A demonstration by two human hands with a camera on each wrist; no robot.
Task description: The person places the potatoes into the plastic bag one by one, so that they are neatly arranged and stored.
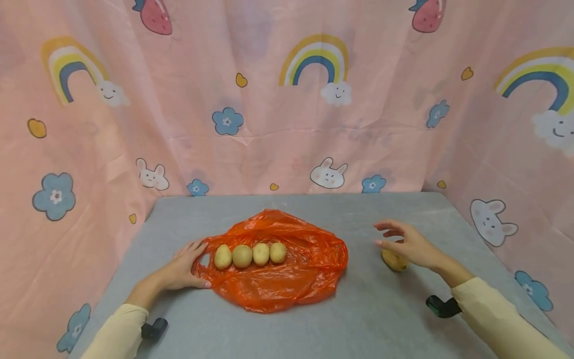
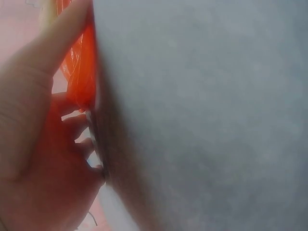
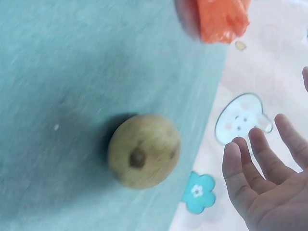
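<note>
An orange plastic bag (image 1: pixel 287 284) lies spread flat on the grey table. On it several yellow-brown oval fruits (image 1: pixel 242 256), kiwi-like in look, sit in a row. My left hand (image 1: pixel 186 267) rests at the bag's left end, fingers at the upper handle and thumb at the lower one; the bag's orange film (image 2: pixel 83 72) shows beside the thumb in the left wrist view. Right of the bag, another such fruit (image 3: pixel 144 151) with a dark brown end spot stands alone on the table. My right hand (image 1: pixel 410 244) hovers just above it, fingers apart and loosely bent, holding nothing.
Grey table (image 1: pixel 367 319) surface extends around the bag. A pink patterned curtain (image 1: pixel 269 149) hangs behind the table and along both sides. A dark wrist-worn device (image 1: pixel 443 306) sticks out by the right sleeve, another (image 1: pixel 154 329) by the left sleeve.
</note>
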